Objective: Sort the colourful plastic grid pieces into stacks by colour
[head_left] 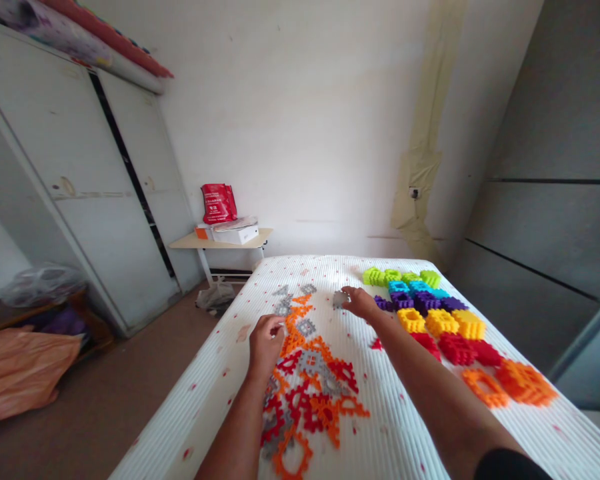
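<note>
My right hand (pixel 361 303) reaches across the bed, its fingertips closed on the edge of a grey notched building tile (pixel 339 300). Over the left side of a loose pile, my left hand (pixel 267 343) has its fingers curled toward the thumb; whatever they may hold is hidden. The pile below it mixes orange tiles (pixel 293 457), red tiles (pixel 347 375) and grey tiles (pixel 311 361), flat and overlapping. Some more grey tiles (pixel 283 307) lie just beyond my left hand.
Stacks sorted by colour stand on the right: lime green (pixel 374 276), light blue (pixel 399 287), purple (pixel 427 303), yellow (pixel 441 323), red (pixel 457 349) and orange (pixel 525 382). One small red piece (pixel 377 344) lies near my right forearm. A side table (pixel 183 242) holds a red bag (pixel 219 203).
</note>
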### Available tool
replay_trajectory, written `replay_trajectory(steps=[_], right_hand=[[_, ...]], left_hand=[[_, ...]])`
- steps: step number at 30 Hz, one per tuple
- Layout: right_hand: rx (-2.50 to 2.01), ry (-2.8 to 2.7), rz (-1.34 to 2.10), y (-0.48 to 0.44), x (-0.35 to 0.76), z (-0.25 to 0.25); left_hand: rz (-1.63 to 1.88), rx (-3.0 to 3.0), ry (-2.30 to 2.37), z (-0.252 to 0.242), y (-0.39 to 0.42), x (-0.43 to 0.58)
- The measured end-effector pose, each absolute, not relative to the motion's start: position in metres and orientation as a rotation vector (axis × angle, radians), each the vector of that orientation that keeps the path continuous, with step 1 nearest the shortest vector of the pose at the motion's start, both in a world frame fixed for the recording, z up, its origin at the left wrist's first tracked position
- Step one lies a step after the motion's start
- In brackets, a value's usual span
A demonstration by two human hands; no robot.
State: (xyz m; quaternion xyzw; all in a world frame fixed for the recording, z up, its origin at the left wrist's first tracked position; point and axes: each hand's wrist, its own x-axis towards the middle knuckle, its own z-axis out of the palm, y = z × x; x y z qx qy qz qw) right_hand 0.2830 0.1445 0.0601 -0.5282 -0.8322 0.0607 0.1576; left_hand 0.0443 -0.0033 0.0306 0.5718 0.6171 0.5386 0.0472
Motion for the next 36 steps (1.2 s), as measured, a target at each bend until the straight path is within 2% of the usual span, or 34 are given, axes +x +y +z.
replay_trajectory(steps=[11, 18, 27, 31, 36], right_hand=[[-1.593, -2.464, 0.167, 0.155, 0.277, 0.04], [-1.594, -2.474, 0.105, 0.146, 0.272, 0.047], [-1.369, -2.556, -0.016, 0.082, 0.261, 0.057], [-1.183, -2.656, 0.012, 0.047, 0.266, 0.05], [-1.162, -2.714, 0.035, 0.029, 0.27, 0.043]], left_hand=[[1.592, 1.733, 1.896, 0.027, -0.001, 0.043], [1.288, 1.859, 1.997, 0.026, -0.001, 0.042], [0.797, 1.894, 2.211, 0.039, -0.012, 0.055], [0.776, 1.896, 2.177, 0.036, -0.011, 0.055], [0.808, 1.911, 2.128, 0.032, -0.008, 0.052]])
